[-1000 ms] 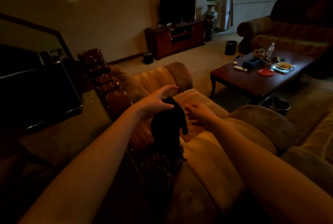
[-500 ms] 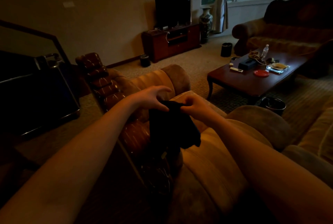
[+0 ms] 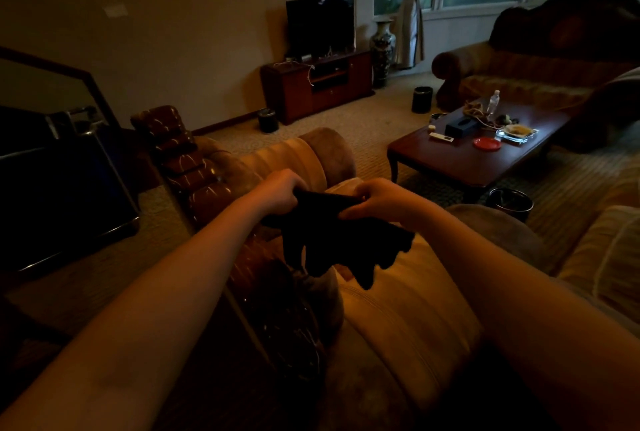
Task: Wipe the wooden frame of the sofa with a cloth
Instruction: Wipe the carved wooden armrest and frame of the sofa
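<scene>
The dark cloth [image 3: 332, 240] hung stretched between both hands, left hand [image 3: 282, 193] and right hand [image 3: 375, 200] each gripping it; the carved wooden frame [image 3: 194, 174] looked not yet wiped.

Cloth [image 3: 332, 240]: dark, limp, stretched along its top edge, lower part hanging in uneven folds above the sofa back. Wooden frame [image 3: 194, 171]: glossy carved reddish-brown wood running along the back edge of the tan upholstered sofa [image 3: 398, 319], partly in shadow.
</scene>
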Available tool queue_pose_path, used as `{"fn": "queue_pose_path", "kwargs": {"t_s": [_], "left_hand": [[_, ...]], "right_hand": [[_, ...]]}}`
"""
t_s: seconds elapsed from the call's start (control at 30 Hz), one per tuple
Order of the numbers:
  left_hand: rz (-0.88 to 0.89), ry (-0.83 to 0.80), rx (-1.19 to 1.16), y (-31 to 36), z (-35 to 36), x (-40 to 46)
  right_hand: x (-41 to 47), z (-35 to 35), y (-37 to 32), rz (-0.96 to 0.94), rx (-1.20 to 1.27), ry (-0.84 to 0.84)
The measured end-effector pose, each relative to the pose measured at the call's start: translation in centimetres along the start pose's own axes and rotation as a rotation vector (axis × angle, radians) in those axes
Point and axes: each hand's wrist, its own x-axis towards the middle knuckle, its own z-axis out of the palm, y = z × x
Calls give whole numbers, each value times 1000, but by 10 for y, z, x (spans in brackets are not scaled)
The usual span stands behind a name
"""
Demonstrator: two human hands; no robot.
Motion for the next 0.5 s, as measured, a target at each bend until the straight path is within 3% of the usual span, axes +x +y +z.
{"fn": "queue_pose_path", "kwargs": {"t_s": [0.13,0.23,0.3,0.37,0.4,0.43,0.5], "left_hand": [[-24,-207,-261,12,-9,-5],[-44,-300,-494,16,-5,-9],[-57,-335,-686,17,4,-10],[-78,-349,-899,17,15,-11],[-77,-352,-998,17,21,-10],[-67,-358,-1082,17,26,-9],[-37,-384,-1204,17,34,-6]], "right_hand": [[0,-4,7,-10,260,115],[5,-1,16,-53,83,251],[5,9,27,-36,-38,434],[-1,21,34,-2,54,652],[-6,25,37,-4,140,679],[-9,28,40,-14,263,613],[-20,38,44,-33,535,304]]}}
